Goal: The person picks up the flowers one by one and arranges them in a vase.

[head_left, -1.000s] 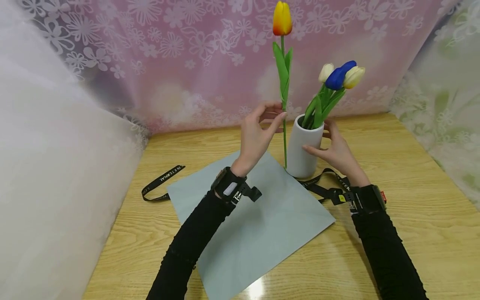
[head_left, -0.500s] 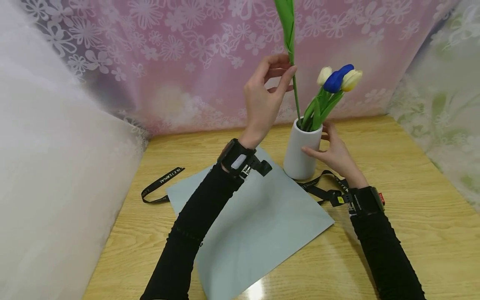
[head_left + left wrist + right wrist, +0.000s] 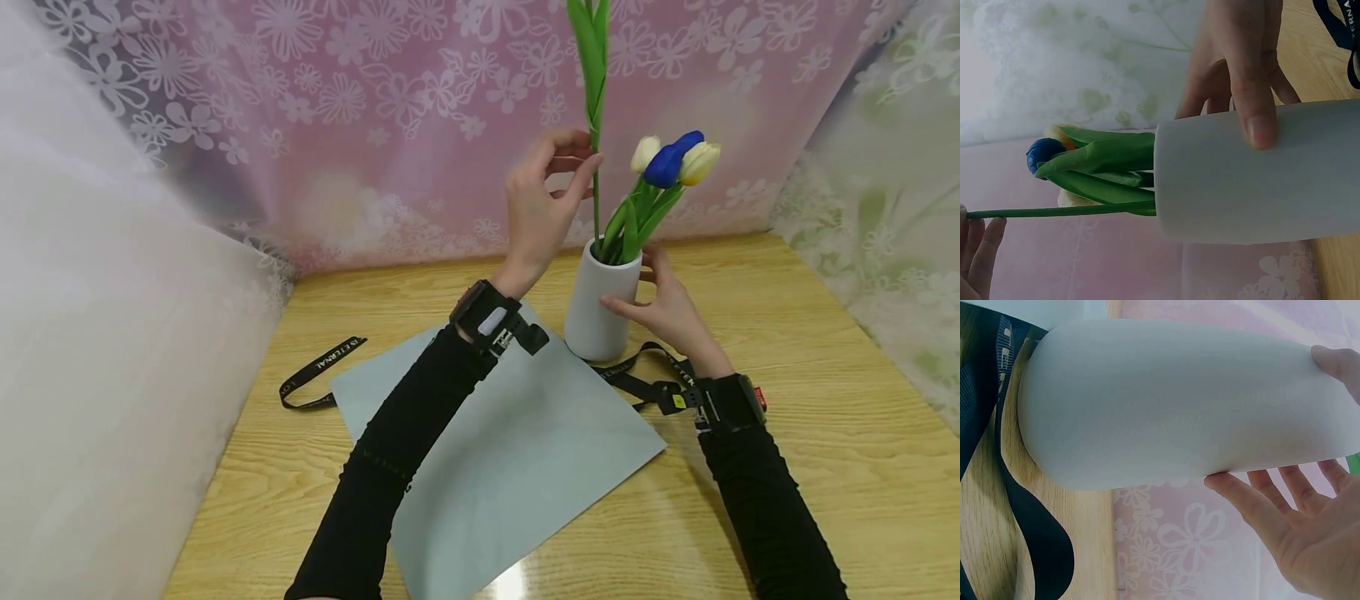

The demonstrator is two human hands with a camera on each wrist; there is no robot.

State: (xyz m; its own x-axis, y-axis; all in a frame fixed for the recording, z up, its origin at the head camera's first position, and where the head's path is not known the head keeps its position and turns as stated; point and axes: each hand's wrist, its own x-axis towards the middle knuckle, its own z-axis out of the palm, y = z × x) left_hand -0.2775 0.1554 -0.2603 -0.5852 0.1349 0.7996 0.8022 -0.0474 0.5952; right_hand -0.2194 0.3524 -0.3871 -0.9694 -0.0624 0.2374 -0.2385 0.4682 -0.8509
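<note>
My left hand pinches the thin green stem of a tulip between thumb and fingers. The stem stands nearly upright, its lower end inside the mouth of a white vase; its bloom is beyond the top of the head view. My right hand grips the vase from the right, thumb on the near side and fingers on the far side, as the right wrist view shows. Blue and cream-white tulips lean right out of the vase, their lower stems hidden inside it.
A pale grey-blue sheet lies askew on the wooden table, one edge close by the vase's base. Black lettered ribbon shows at its left, and more black ribbon lies below the vase. Flowered cloth hangs behind.
My left hand has lifted the tulip from in front of the vase, brought its stem end over the rim and lowered it inside. My right hand has stayed on the vase.
</note>
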